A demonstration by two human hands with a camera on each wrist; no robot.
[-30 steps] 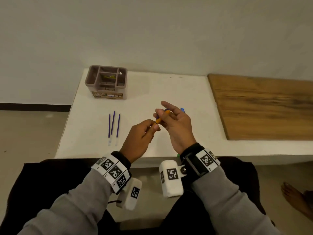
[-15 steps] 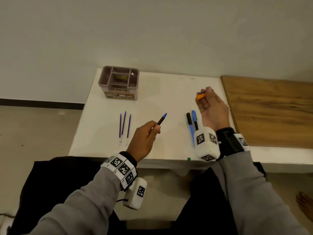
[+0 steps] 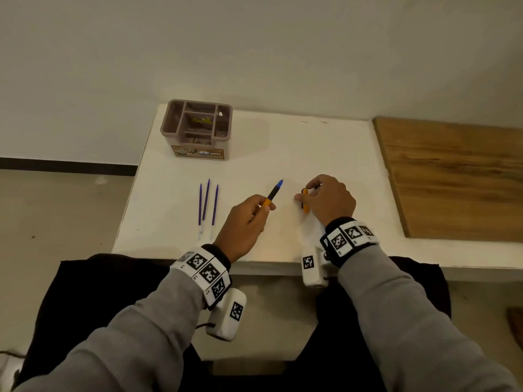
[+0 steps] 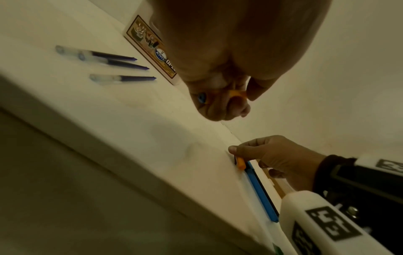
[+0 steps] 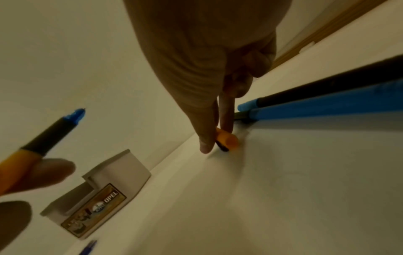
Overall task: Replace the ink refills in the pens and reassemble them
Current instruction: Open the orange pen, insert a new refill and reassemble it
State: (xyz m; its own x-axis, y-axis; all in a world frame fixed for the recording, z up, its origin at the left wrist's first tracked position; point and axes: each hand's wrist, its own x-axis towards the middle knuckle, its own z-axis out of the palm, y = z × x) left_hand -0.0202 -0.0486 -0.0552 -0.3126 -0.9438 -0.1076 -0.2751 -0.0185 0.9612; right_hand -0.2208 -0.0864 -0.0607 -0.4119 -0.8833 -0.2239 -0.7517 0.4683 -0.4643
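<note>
From the head view, the white tabletop [image 3: 325, 154] holds a brown box [image 3: 196, 128] at about 11 o'clock. Three purple refills [image 3: 206, 203] lie side by side, left of the hands. The left hand [image 3: 244, 224] pinches an orange and black pen [image 3: 271, 195], with its blue tip pointing up to 1 o'clock. The right hand [image 3: 328, 200] presses a small orange cap [image 3: 305, 200] down on the tabletop. A wooden board [image 3: 458, 179] lies at 3 o'clock. The right hand hides the two pens that showed half a second ago. Back then this hand was up in the air, farther away, holding the cap.

From the left wrist view, the left hand's fingers [image 4: 218, 107] curl around the pen. The cap [image 4: 241, 163] sits just at the end of a blue pen [image 4: 260, 191].

From the right wrist view, the right hand's fingers [image 5: 205, 124] pinch the cap [image 5: 226, 139]. A blue pen [image 5: 327, 107] and a black pen [image 5: 327, 89] lie touching at 3 o'clock.
</note>
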